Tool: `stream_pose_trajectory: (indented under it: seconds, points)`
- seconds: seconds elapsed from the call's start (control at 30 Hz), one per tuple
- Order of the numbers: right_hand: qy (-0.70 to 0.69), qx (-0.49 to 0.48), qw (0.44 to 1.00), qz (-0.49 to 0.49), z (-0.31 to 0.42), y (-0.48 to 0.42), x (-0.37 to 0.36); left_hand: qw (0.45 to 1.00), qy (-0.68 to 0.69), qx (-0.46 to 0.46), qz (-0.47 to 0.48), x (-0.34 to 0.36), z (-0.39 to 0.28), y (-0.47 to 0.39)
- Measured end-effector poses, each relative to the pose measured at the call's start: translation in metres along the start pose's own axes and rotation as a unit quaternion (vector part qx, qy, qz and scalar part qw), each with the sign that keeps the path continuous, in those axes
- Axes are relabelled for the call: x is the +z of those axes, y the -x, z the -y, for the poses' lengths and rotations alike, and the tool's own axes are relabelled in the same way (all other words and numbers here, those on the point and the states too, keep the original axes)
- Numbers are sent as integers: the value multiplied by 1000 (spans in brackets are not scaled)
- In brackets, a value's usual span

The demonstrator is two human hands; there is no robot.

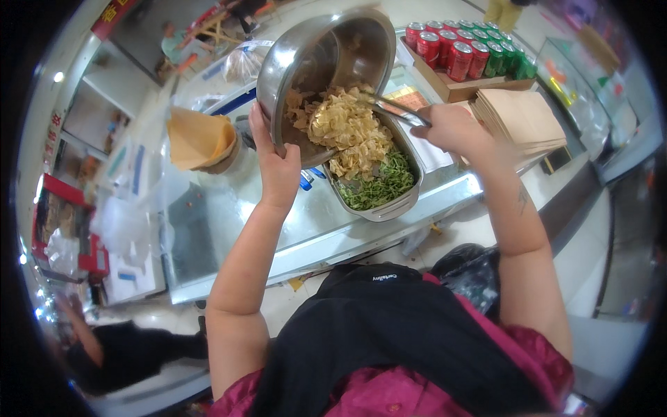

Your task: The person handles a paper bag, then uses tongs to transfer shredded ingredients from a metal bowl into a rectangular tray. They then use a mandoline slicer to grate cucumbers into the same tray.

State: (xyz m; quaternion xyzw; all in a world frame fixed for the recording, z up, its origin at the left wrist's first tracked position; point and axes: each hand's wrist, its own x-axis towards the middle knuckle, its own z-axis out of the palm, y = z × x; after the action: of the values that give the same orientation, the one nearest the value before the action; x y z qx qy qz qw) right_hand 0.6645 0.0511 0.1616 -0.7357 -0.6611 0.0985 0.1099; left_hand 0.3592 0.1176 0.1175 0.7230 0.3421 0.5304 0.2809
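Note:
My left hand (276, 167) grips the near-left rim of a large stainless steel bowl (372, 47), which is tilted steeply. Pale, thin curled food pieces (338, 125), perhaps sheets of bean curd skin, heap at its lower lip. Some of them lie over the far part of a rectangular metal pan (388, 212). Chopped green vegetables (383, 185) fill the near part of that pan. Metal tongs (396, 108) are held in my right hand (453, 130), their tips at the pale pieces by the bowl's mouth.
A cardboard tray (458, 91) of red and green drink cans (458, 61) stands at the back right, behind stacked brown paper bags (521, 117). Brown paper in a round container (200, 140) sits left on the glass-topped counter (250, 219). Another person (140, 349) is at lower left.

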Motion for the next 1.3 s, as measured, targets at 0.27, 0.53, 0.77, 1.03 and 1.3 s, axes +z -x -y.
stream_pose_trajectory:
  seconds: [0.27,0.53,0.77,1.03,1.3]
  points:
    - [76,12,988,-130,2,-14,1,1000,23,2,-2,2,3,-3]
    - [49,-16,980,-190,9,-13,-6,999,48,-15,-18,4,-4,-2]
    - [86,-21,987,-132,-7,-5,16,1000,19,-9,-11,1,-1,-4]
    - [59,-7,993,-100,-12,-4,14,999,27,-6,-26,2,0,-3]
    - [-11,-146,977,-155,31,0,27,999,32,-6,-11,2,2,-2]
